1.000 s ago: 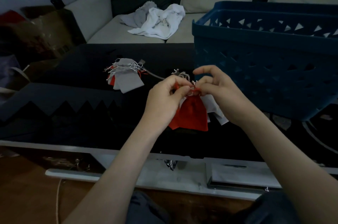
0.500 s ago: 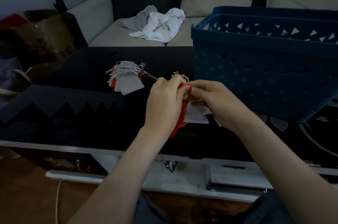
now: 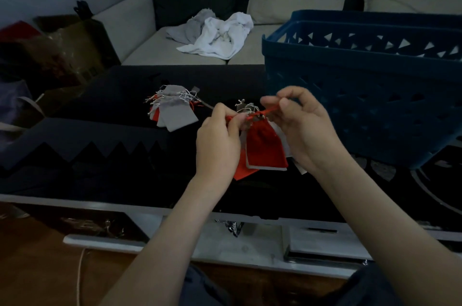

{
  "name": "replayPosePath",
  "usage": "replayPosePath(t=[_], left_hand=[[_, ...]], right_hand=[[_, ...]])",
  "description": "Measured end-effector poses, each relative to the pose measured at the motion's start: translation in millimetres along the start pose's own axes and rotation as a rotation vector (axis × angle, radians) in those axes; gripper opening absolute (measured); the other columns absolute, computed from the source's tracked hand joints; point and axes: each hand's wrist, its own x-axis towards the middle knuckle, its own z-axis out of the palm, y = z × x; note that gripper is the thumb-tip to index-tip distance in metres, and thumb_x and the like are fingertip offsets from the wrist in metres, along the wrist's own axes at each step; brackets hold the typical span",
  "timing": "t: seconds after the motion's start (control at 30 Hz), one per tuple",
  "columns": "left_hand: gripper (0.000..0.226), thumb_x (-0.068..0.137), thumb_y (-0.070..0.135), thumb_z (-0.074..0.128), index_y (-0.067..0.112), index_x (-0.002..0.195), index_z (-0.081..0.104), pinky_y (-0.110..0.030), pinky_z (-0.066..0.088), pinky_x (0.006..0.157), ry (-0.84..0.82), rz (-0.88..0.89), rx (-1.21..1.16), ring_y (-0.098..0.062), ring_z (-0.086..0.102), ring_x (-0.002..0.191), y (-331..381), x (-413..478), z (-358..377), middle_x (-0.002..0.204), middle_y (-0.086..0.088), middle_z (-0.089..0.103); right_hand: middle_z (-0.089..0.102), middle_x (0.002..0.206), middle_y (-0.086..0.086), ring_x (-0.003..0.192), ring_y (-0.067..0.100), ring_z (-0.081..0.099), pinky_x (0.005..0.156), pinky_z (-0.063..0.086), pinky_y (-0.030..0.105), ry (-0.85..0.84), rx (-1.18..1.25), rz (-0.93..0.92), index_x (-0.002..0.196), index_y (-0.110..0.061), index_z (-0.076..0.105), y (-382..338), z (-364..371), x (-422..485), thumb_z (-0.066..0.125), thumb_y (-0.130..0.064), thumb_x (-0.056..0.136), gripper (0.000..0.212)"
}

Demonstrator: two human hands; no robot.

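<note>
**Red pouch held up by its cord between two hands**

The red pouch (image 3: 265, 148) hangs just above the dark surface (image 3: 112, 155), between the two hands and a little right of the middle. The left hand (image 3: 217, 140) pinches one end of the red drawstring (image 3: 263, 112) between thumb and fingertips. The right hand (image 3: 305, 125) pinches the other end slightly higher, its other fingers loosely curled, so each grip is closed on the cord. Under the pouch lie a few more pouches (image 3: 242, 169), red and grey, their edges showing past it.

Room to the right is tight. The blue basket (image 3: 362, 95) stands on the surface just beyond the right hand, its latticed wall close to the knuckles. To the left there is more space: a pile of grey and red pouches (image 3: 175, 110) lies apart from the left hand, with bare dark surface between them and further out to the left. The near white edge (image 3: 75, 202) of the surface runs across below both forearms.

Behind the surface stands a pale sofa (image 3: 150, 48) with a crumpled white and grey cloth (image 3: 217, 35) on its seat. A brown cardboard box (image 3: 62, 50) sits at the far left, beside the sofa arm. The room is dim.
</note>
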Motion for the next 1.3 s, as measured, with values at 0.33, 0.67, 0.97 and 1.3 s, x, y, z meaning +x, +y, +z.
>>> replayPosePath(t=[0.33,0.67,0.97,1.3], left_hand=[[0.016,0.099,0.024,0.047,0.018,0.087,0.057,-0.008,0.038,0.061,-0.029,-0.282,-0.224,0.004,0.051,0.056,9,6,-9,0.073,0.006,0.063],[0.009,0.097,0.007,0.05,0.011,0.093,0.057,-0.008,0.04,0.051,-0.209,-0.249,-0.74,0.003,0.057,0.053,22,4,-18,0.069,0.007,0.069],[0.009,0.091,0.019,0.061,0.026,0.089,0.065,-0.02,0.051,0.077,-0.209,-0.05,-0.332,-0.004,0.064,0.084,9,5,-22,0.087,0.01,0.069],[0.017,0.09,0.029,0.063,0.018,0.08,0.07,-0.015,0.046,0.068,-0.11,-0.232,-0.37,0.001,0.063,0.074,13,2,-17,0.075,0.011,0.067]], right_hand=[[0.055,0.071,0.001,0.047,0.005,0.036,0.053,0.039,0.019,-0.081,-0.169,-0.099,0.096,-0.012,0.056,-4,-12,12,0.032,0.005,0.098,0.029],[0.057,0.073,-0.009,0.061,-0.01,0.052,0.06,0.04,0.007,-0.312,-0.715,-0.024,0.096,-0.009,0.065,11,5,-1,0.057,-0.002,0.09,0.012],[0.058,0.069,-0.005,0.061,0.002,0.047,0.057,0.039,0.013,-0.328,-0.684,-0.021,0.085,-0.007,0.066,10,6,-6,0.06,-0.005,0.088,0.007],[0.058,0.053,-0.012,0.052,-0.004,0.055,0.052,0.041,0.009,-0.073,-0.518,-0.059,0.084,-0.013,0.059,17,18,-14,0.066,-0.003,0.084,0.013]])
